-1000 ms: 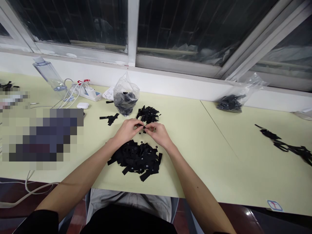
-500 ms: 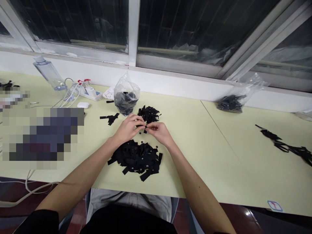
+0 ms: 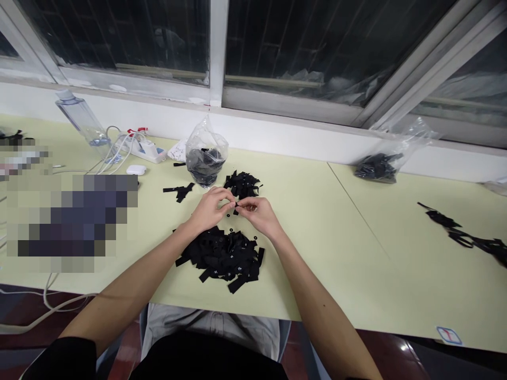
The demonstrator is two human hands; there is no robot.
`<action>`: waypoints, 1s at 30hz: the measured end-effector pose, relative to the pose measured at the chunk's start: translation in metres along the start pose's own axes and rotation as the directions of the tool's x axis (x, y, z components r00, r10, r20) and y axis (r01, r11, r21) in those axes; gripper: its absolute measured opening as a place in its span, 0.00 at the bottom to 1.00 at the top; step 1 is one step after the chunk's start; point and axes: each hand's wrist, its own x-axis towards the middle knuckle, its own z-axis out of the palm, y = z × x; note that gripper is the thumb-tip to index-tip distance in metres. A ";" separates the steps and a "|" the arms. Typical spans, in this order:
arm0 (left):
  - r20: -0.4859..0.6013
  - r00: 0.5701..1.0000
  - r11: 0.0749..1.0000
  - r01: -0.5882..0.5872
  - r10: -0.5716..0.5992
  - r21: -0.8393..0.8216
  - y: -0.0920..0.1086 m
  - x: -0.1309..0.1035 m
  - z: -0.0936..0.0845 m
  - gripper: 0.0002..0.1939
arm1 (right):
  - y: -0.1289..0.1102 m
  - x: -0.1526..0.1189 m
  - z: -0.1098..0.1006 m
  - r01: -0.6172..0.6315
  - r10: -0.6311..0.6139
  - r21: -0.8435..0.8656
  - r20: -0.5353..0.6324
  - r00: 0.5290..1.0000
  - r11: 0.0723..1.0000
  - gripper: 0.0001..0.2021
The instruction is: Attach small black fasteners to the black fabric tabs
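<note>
Both hands meet above the table, fingertips close together, pinching a small black fabric piece [image 3: 236, 210]. My left hand [image 3: 213, 209] comes from the left and my right hand [image 3: 259, 214] from the right; the fingers of each are closed. Much of the piece is hidden by the fingertips. Nearer to me lies a large pile of black fabric strips [image 3: 225, 256], some with small white marks. Just beyond the hands sits a smaller black pile [image 3: 242, 184]. Several small black rings [image 3: 255, 238] are scattered between the hands and the large pile.
A clear bag of black pieces [image 3: 206, 163] stands behind my left hand, with loose strips [image 3: 180, 191] beside it. Further left are a power strip [image 3: 148, 150], white case [image 3: 136, 170] and bottle [image 3: 85, 121]. Another bag [image 3: 378, 167] and black straps [image 3: 471, 235] lie right.
The fingers of my left hand have shifted slightly and drawn closer together around the small piece. My right hand stays nearly in place.
</note>
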 end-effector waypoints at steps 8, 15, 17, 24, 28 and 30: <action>-0.062 0.993 0.988 0.089 -0.098 -0.124 -0.003 0.002 -0.003 0.08 | 0.009 0.002 -0.004 -0.016 0.016 0.041 -0.015 1.000 0.999 0.08; -0.115 0.989 0.990 0.085 -0.098 -0.113 -0.009 0.002 -0.001 0.08 | 0.006 0.001 -0.006 -0.033 0.034 0.120 0.000 0.999 0.992 0.09; -0.175 0.975 0.985 0.120 -0.140 -0.121 -0.012 0.002 -0.002 0.08 | 0.005 0.001 -0.006 -0.038 0.038 0.130 0.004 0.999 0.991 0.09; -0.255 0.943 0.971 0.175 -0.213 -0.162 -0.015 0.003 -0.008 0.10 | 0.004 0.001 -0.008 -0.060 0.054 0.195 0.032 0.998 0.979 0.10; -0.138 0.987 0.966 0.046 -0.083 -0.255 -0.004 0.003 -0.010 0.11 | 0.005 0.002 -0.008 -0.075 0.055 0.275 0.078 0.995 0.959 0.11; -0.053 0.999 0.953 -0.018 0.003 -0.302 0.002 0.002 -0.011 0.10 | 0.006 0.001 -0.009 -0.081 0.061 0.297 0.076 0.995 0.951 0.11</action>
